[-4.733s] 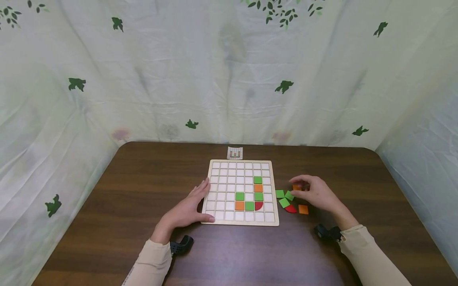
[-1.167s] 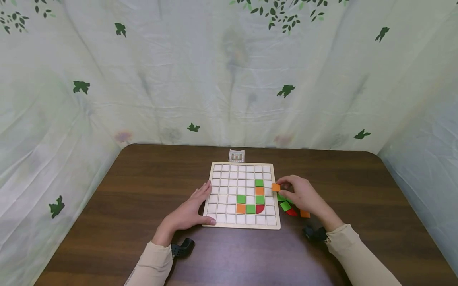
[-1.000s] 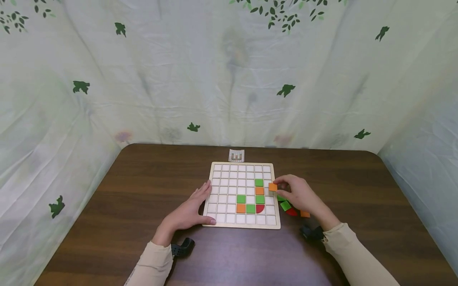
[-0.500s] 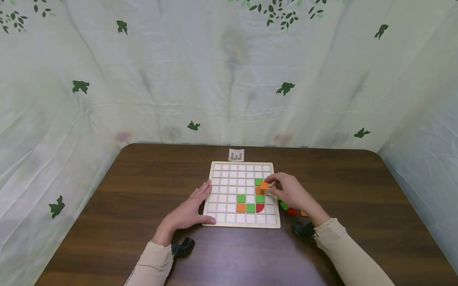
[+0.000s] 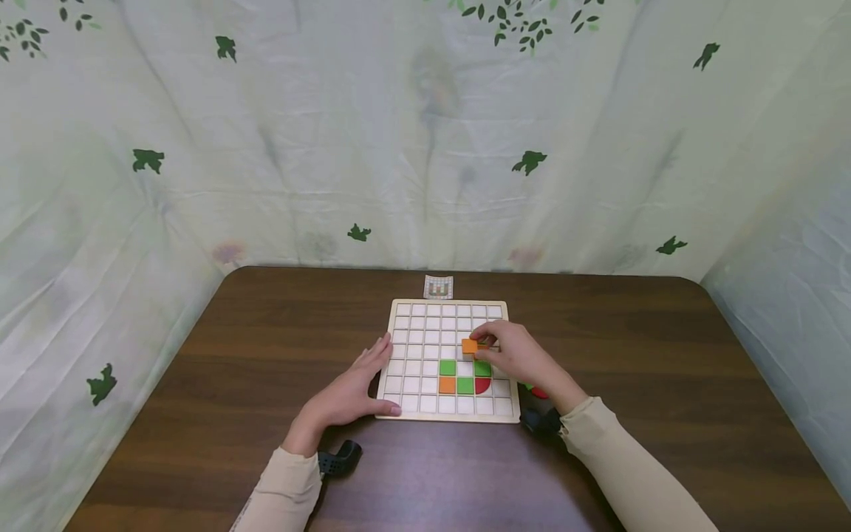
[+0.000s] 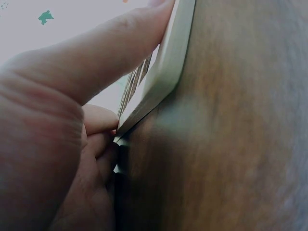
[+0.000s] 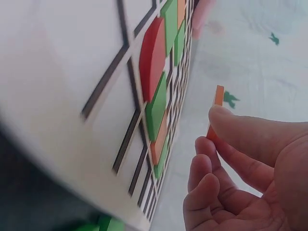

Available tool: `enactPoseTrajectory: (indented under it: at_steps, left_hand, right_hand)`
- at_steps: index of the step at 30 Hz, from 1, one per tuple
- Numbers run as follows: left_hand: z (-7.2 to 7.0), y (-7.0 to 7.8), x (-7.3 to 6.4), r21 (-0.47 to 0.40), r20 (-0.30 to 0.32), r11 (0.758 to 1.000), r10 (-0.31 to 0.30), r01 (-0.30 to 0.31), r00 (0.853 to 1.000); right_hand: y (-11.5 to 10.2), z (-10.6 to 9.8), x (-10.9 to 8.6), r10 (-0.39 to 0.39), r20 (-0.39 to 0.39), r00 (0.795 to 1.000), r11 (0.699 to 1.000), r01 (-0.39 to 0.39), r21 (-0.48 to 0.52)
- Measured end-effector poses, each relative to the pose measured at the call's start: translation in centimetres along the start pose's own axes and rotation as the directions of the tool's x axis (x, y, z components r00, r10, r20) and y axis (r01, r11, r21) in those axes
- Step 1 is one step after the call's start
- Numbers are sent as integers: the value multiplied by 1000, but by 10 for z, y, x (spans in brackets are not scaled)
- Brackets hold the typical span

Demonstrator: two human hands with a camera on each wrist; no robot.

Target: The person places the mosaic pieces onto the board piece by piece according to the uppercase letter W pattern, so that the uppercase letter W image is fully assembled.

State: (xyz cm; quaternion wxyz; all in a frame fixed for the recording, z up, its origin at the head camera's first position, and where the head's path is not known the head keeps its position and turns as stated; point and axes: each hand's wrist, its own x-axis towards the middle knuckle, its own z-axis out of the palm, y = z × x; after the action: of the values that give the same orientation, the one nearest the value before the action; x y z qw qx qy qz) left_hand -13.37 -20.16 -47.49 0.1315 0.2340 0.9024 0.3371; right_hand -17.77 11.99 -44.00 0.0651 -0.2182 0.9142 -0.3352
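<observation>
An orange square tile (image 5: 469, 346) is pinched between the thumb and fingers of my right hand (image 5: 515, 352), above the right half of the white grid board (image 5: 405, 406). The right wrist view shows the orange tile (image 7: 219, 96) held on edge, apart from the board. My left hand (image 5: 349, 388) rests at the board's left side, its thumb over the near left corner and its fingers along the edge. Set in the grid are green tiles (image 5: 448, 367), another orange tile (image 5: 447, 385) and a red rounded tile (image 5: 482, 386). My right hand partly covers the tiles farther up.
Loose green and red pieces (image 5: 539, 392) lie on the brown table (image 5: 319, 310) just right of the board, mostly hidden under my right arm. A small printed pattern card (image 5: 438, 287) lies behind the board. Pale curtains (image 5: 425, 148) surround the table.
My right hand picked the orange tile from the loose pieces on the right and has carried it leftward over the board. My left hand stays at the board's edge.
</observation>
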Motion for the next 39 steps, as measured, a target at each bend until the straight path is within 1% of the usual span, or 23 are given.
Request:
enactPoseTrajectory:
  at_steps: [4,10,18,29,39]
  left_hand:
    - [0,0,0,1,0,1000,-2,2,1000]
    - [-1,1,-1,-6,1,1000,1,-1,1000]
    - [-2,2,-1,-15,1,1000,-8,8,1000]
    - [-3,2,0,-17,8,1000,-14,14,1000]
    - [-5,4,0,-12,12,1000,-11,11,1000]
  right_hand:
    - [-4,4,4,-23,10,1000,1000,23,-4]
    - [-7,9,8,-23,25,999,1000,23,10]
    - [-13,14,15,3,48,999,1000,-3,-6]
    - [-21,13,20,15,80,997,1000,-14,-16]
    - [-22,17,27,48,101,994,999,-45,-25]
